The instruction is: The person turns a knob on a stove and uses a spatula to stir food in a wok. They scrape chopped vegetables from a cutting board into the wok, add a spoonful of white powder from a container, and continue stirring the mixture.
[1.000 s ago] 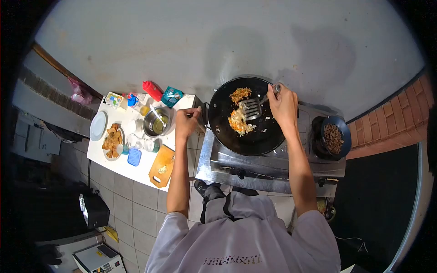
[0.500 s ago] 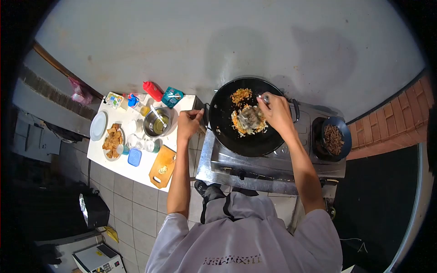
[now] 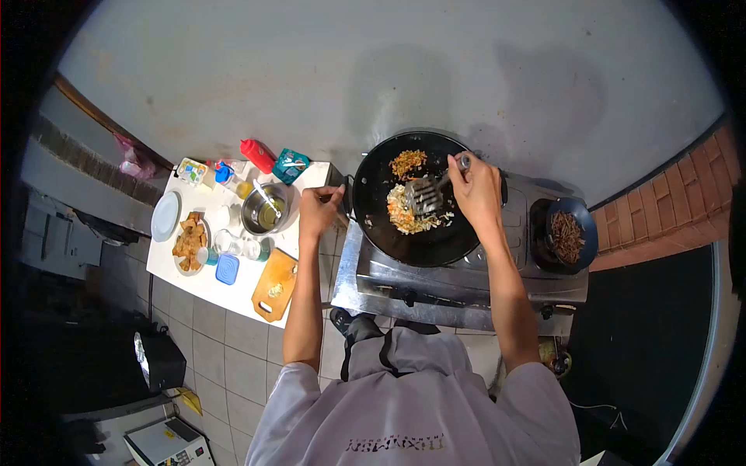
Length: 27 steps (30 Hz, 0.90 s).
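A large black wok [image 3: 454,237] rests on the steel stove. My left hand [image 3: 320,210] is closed at the wok's left handle, fingertips pinching it. In my right hand [image 3: 477,188], the fingers wrap the handle of a slotted spatula [image 3: 423,196]. Its metal head lies over a pale and orange chopped mixture [image 3: 402,211] in the wok. Beyond that, toward the wall, a separate heap of browned bits [image 3: 408,163] sits on the wok's slope.
Right of the wok, a smaller pan [image 3: 591,233] holds dark brown strips. On the white table [image 3: 167,260] at left stand a steel bowl [image 3: 253,221], a red bottle [image 3: 256,155], a plate of fried pieces [image 3: 189,242] and a cutting board [image 3: 268,301]. A wall [image 3: 311,93] rises behind.
The spatula head, blurred before, now shows clearly over the mixture, which has spread left. My right hand has shifted slightly right and down. My left hand stays at the wok handle.
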### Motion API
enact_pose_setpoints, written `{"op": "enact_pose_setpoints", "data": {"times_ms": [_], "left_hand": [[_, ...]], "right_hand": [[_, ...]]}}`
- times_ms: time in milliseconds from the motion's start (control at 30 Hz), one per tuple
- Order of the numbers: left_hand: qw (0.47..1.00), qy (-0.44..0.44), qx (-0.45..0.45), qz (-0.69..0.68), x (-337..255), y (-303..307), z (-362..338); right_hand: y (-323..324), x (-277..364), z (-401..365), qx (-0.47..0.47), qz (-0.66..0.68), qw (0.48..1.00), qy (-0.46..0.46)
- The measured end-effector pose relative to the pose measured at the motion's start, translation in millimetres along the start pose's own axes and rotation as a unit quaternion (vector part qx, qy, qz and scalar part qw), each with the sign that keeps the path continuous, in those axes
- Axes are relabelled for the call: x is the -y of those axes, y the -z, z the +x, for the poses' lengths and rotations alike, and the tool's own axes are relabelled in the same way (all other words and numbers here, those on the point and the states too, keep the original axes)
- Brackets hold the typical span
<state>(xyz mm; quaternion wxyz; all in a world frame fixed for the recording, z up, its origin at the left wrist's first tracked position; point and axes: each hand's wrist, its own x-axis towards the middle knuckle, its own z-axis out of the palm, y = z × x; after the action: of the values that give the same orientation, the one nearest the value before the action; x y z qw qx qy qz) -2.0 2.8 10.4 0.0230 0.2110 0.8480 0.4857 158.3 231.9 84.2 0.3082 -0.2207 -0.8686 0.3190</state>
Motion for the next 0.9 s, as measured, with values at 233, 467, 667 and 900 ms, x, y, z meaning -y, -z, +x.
{"op": "enact_pose_setpoints", "data": {"times_ms": [233,467,667,900], "left_hand": [[1.0,0.0,-0.004,0.009,-1,1,-3],[0.999,0.034,0.021,0.014,-7,3,-3],[1.0,-0.005,0.013,-0.023,3,0,-3],[1.0,0.003,0.028,0.007,4,2,-2]], "right_hand": [[-11,-12,7,0.035,-0.035,0.998,0.043],[-24,-18,3,0.004,0.004,0.996,0.091],[-15,-35,25,-0.061,0.004,0.997,-0.043],[-12,-40,5,-0.045,-0.054,0.996,-0.057]]}}
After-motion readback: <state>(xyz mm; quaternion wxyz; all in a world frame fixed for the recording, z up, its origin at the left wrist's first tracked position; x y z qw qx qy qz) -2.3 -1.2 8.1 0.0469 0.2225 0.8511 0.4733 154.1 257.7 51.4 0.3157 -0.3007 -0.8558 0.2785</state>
